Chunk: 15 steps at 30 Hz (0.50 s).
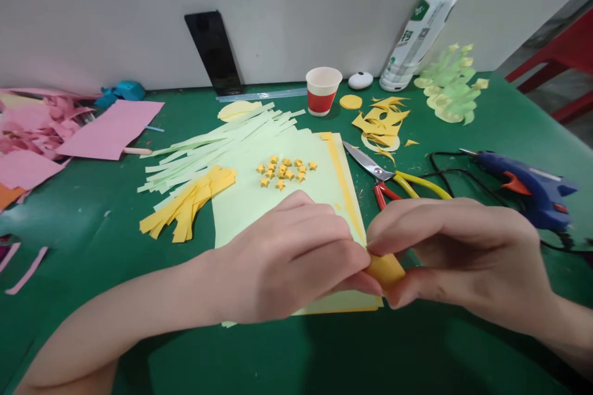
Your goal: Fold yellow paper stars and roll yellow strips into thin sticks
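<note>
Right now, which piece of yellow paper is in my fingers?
The small yellow piece, pinched between your left hand and right hand; the fanned yellow strips and jagged yellow offcuts lie farther off, touched by neither.

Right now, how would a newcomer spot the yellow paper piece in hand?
On the green tabletop, find the pale green paper sheet. Near its right edge, the left hand and right hand pinch the yellow paper piece. Unlike the loose yellow paper strips and small yellow paper stars, it is held.
</note>
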Each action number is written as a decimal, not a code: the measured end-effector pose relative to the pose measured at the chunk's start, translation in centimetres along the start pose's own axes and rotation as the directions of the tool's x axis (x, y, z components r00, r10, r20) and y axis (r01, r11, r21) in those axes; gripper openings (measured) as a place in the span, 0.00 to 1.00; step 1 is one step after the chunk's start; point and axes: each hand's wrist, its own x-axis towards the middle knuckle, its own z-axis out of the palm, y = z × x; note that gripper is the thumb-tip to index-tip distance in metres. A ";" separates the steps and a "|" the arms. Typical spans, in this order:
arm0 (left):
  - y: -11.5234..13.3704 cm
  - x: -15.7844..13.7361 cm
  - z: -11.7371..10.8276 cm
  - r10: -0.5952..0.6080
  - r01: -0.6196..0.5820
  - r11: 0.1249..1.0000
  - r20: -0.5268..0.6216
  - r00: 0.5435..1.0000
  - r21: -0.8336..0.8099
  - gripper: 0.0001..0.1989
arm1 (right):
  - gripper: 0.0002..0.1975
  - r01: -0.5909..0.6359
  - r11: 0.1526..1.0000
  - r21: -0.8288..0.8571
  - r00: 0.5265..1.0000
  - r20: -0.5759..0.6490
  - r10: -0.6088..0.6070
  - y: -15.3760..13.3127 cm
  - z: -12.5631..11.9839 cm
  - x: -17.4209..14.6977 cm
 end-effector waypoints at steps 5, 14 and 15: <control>0.0 -0.1 0.2 0.038 -0.036 0.997 -0.030 0.999 0.063 0.15 | 0.17 -0.036 0.997 0.075 0.999 -0.013 0.037 0.0 0.2 0.0; 0.3 0.0 0.2 0.120 -0.113 0.976 -0.030 0.992 0.188 0.14 | 0.17 -0.114 0.976 0.183 0.993 0.011 0.113 0.2 0.5 -0.2; 0.2 0.0 0.2 0.102 -0.094 0.981 -0.040 0.994 0.170 0.15 | 0.17 -0.122 0.972 0.202 0.992 0.014 0.122 0.3 0.5 -0.2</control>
